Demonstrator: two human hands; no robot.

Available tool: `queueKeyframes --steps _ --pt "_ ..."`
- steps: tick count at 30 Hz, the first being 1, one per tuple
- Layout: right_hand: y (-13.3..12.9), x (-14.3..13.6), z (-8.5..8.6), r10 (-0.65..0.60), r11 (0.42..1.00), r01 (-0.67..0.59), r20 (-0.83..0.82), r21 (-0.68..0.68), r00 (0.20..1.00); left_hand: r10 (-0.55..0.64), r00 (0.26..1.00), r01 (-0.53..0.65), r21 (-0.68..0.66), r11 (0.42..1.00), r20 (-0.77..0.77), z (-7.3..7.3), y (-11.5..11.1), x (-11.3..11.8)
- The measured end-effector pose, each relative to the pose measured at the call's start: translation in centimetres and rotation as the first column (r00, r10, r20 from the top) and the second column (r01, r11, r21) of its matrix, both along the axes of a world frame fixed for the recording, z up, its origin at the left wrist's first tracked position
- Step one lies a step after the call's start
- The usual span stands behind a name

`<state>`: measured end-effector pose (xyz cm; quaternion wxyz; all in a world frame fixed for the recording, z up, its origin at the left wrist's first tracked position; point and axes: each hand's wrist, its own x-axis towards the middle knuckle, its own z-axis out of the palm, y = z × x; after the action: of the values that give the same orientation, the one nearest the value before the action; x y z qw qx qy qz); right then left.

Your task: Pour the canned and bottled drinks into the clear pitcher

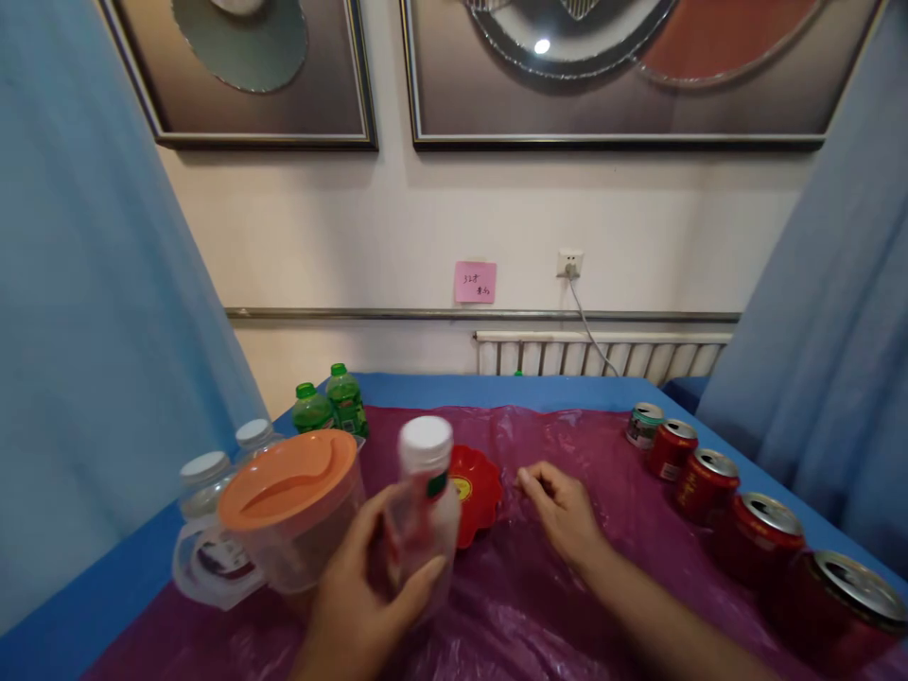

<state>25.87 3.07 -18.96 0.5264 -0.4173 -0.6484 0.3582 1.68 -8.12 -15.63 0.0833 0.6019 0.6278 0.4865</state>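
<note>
My left hand [373, 586] is wrapped around a clear plastic jar [429, 511] with a white screw lid and a red and green label. The jar is upright and slightly blurred. Behind it, partly hidden, lies a red scalloped plate [479, 492] with a yellow sticker. Just right of that plate is my right hand [562, 509], its fingers curled in with thumb and index finger together. Whether anything is in that pinch I cannot make out. Left of the jar stands a clear pitcher [312, 530] with an orange lid.
Two more white-lidded jars [205, 482] stand beyond the pitcher, and two green bottles [312, 409] at the back left. Several drink cans [709, 482] line the right side. A purple plastic sheet [567, 440] covers the blue table [454, 390]. Blue curtains [815, 284] hang on both sides.
</note>
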Motion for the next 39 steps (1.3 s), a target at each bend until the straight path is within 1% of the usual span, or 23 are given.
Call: queueKeyframes --steps 2,3,4,6,8,9,11,13,16,21,25,32,39 --pt "2.0 -0.2 0.0 -0.061 0.998 0.061 -0.037 0.01 0.997 -0.162 0.983 0.162 -0.01 0.987 -0.091 1.1 3.5 2.7" --pt "2.8 -0.3 -0.4 -0.093 0.995 0.094 -0.067 0.013 0.993 -0.199 0.969 0.2 -0.007 0.98 -0.149 1.3 5.2 3.7" --pt "3.5 -0.3 -0.8 -0.129 0.991 0.131 -0.101 0.014 0.986 -0.194 0.959 0.203 0.021 0.979 -0.207 1.3 6.7 4.3" --pt "4.2 -0.2 -2.1 -0.195 0.979 0.201 -0.165 0.018 0.967 -0.143 0.94 0.184 0.107 0.977 -0.309 0.3 9.1 4.8" --pt "4.3 0.0 -3.3 -0.24 0.966 0.253 -0.187 0.048 0.953 -0.09 0.911 0.184 0.202 0.962 -0.402 -1.5 10.7 4.4" --pt "4.2 0.1 -3.8 -0.242 0.962 0.259 -0.18 0.081 0.953 -0.067 0.891 0.194 0.241 0.951 -0.449 -2.4 11.1 4.1" --pt "3.7 0.4 -4.4 -0.217 0.956 0.24 -0.146 0.168 0.965 -0.033 0.844 0.22 0.29 0.931 -0.535 -3.9 11.5 3.2" --pt "3.2 0.6 -4.4 -0.189 0.944 0.209 -0.1 0.254 0.977 -0.012 0.804 0.24 0.305 0.922 -0.594 -4.5 11.6 2.4" --pt "2.8 0.6 -4.0 -0.176 0.932 0.176 -0.029 0.316 0.984 0.01 0.774 0.236 0.303 0.923 -0.633 -4.3 11.6 1.7" --pt "2.6 0.6 -3.6 -0.162 0.937 0.149 0.015 0.315 0.987 0.027 0.745 0.231 0.296 0.927 -0.666 -4.0 11.7 1.8" --pt "2.8 0.7 -3.8 -0.156 0.939 0.143 0.018 0.313 0.988 -0.002 0.75 0.247 0.276 0.929 -0.662 -4.2 11.7 1.9" --pt "3.2 0.5 -3.9 -0.14 0.939 0.129 0.011 0.319 0.99 -0.085 0.755 0.257 0.174 0.951 -0.651 -4.4 11.9 1.7" --pt "3.2 0.4 -3.6 -0.136 0.933 0.127 0.002 0.336 0.991 -0.107 0.771 0.281 0.185 0.942 -0.628 -4.6 12.4 1.5"
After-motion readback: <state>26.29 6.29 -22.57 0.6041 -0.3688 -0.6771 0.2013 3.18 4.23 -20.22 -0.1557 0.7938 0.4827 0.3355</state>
